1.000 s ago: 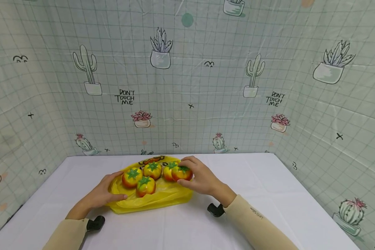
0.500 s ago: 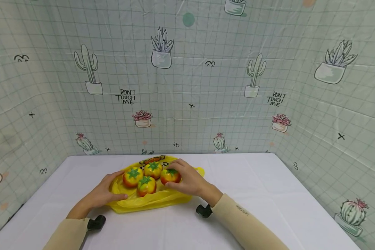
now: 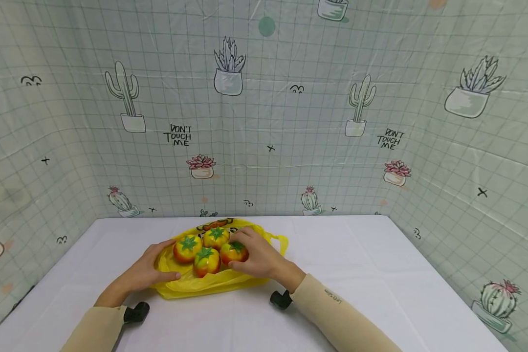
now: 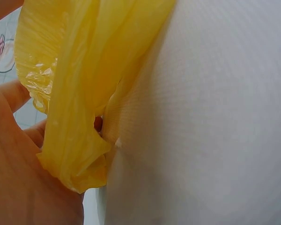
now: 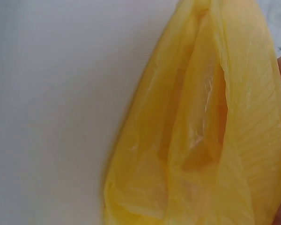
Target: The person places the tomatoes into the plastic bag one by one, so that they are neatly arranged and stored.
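A yellow plastic bag (image 3: 189, 288) lies on its side with its mouth spread, bearing several red-and-yellow tomatoes with green star-shaped tops. One tomato (image 3: 187, 249) sits at the left, another (image 3: 216, 237) at the back and a third (image 3: 207, 262) in front. At the cluster's right side, my right hand (image 3: 259, 255) holds a tomato (image 3: 233, 253) between thumb and fingers; the hand covers what lies just behind it. My left hand (image 3: 144, 269) rests around the bag's left end, thumb and fingers spread. The left wrist view shows the bag's folds (image 4: 79, 140) against that palm.
A white cloth (image 3: 343, 274) covers the table. Grey-green curtains (image 3: 264, 122) with a grid and cactus prints stand behind and at both sides. A bag handle (image 3: 283, 243) sticks out past the right hand. Black wrist mounts (image 3: 136, 313) sit below both hands.
My right hand has moved left with its tomato, bringing it beside the others. Another tomato, seen beside it at first, is now out of sight. The left hand stays in place.
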`<state>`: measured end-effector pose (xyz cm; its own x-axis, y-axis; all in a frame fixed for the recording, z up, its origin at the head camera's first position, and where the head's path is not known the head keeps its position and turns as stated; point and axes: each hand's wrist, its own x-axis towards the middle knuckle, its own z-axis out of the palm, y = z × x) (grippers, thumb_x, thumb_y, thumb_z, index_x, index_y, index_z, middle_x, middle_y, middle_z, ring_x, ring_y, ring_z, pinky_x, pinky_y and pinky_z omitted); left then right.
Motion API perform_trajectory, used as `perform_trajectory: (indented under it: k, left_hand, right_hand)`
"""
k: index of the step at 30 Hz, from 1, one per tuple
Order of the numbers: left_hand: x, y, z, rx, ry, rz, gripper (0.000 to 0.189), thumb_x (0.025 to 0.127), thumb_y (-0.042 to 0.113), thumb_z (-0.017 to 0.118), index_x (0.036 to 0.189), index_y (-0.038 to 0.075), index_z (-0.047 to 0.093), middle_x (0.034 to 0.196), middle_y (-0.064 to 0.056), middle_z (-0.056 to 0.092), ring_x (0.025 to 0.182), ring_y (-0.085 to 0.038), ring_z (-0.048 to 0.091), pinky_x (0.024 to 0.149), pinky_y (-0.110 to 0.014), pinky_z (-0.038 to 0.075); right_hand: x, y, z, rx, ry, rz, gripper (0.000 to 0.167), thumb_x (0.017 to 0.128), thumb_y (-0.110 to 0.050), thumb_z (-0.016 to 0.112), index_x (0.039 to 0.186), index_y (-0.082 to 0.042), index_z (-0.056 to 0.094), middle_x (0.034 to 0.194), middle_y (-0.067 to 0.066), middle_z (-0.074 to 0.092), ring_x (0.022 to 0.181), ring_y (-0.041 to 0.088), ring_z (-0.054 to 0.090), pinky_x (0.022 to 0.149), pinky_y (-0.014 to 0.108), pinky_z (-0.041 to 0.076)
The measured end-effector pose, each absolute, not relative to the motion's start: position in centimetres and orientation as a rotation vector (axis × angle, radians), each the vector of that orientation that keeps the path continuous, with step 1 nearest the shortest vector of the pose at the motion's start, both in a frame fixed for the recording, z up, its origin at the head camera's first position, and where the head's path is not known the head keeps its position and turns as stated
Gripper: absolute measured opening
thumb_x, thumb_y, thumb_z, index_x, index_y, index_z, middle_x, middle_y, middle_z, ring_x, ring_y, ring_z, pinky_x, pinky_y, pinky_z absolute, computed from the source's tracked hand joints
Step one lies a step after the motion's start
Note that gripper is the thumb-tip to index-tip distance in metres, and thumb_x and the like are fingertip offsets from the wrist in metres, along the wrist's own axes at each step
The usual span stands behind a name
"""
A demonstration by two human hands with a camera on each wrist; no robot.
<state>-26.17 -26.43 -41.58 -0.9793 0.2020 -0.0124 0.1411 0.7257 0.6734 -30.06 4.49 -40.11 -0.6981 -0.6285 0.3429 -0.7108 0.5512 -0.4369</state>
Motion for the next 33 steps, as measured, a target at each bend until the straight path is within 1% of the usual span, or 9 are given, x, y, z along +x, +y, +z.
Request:
perform_trajectory:
  k: [10,18,24,29,33]
  left_hand:
    - [-26.18,-26.39,-41.59,0.276,2.835,1.097,0.1,0.074,0.042,0.078,0.149,0.005,0.024,0.144,-0.029,0.023,0.129,-0.048,0.028,0.104,-0.066,0.025]
    - [-26.16,-26.33,-41.62,0.274,2.839,1.099,0.1,0.074,0.043,0.078,0.149,0.005,0.024,0.144,-0.029,0.023,0.129,-0.048,0.028,0.104,-0.066,0.025]
    - [-26.03,-26.32,-41.51,0.273,2.833,1.104,0.099,0.074,0.043,0.078,0.149,0.005,0.024,0.144,-0.029,0.023,0.129,-0.049,0.028,0.104,-0.067,0.024]
    - [-25.97,-26.32,-41.53,0.274,2.833,1.108,0.099,0.074,0.042,0.078,0.149,0.005,0.025,0.144,-0.029,0.023,0.13,-0.049,0.027,0.104,-0.067,0.024]
    - [-25.99,-26.33,-41.53,0.276,2.837,1.104,0.099,0.074,0.042,0.078,0.149,0.005,0.025,0.143,-0.029,0.024,0.129,-0.048,0.028,0.104,-0.067,0.024]
  right_hand:
    - [-29.91,4.32,-40.36,1.12,-2.687,0.781,0.044,0.084,-0.037,0.07,0.123,-0.021,0.057,0.131,-0.002,0.048,0.117,0.015,0.048,0.1,0.033,0.043]
    - [-29.86,4.48,-40.43,1.137,-2.708,0.747,0.044,0.084,-0.039,0.07,0.122,-0.02,0.057,0.126,-0.002,0.051,0.111,0.015,0.051,0.097,0.031,0.045]
    - [-30.01,4.49,-40.57,1.144,-2.747,0.724,0.045,0.084,-0.041,0.07,0.122,-0.021,0.058,0.126,-0.003,0.05,0.11,0.014,0.05,0.097,0.03,0.045]
    - [-29.83,4.49,-40.46,1.157,-2.762,0.681,0.044,0.084,-0.04,0.071,0.122,-0.021,0.059,0.126,-0.003,0.051,0.112,0.014,0.049,0.098,0.031,0.044]
    - [-29.72,4.53,-40.48,1.158,-2.759,0.618,0.043,0.084,-0.039,0.071,0.122,-0.021,0.06,0.128,-0.002,0.052,0.118,0.015,0.047,0.1,0.031,0.043]
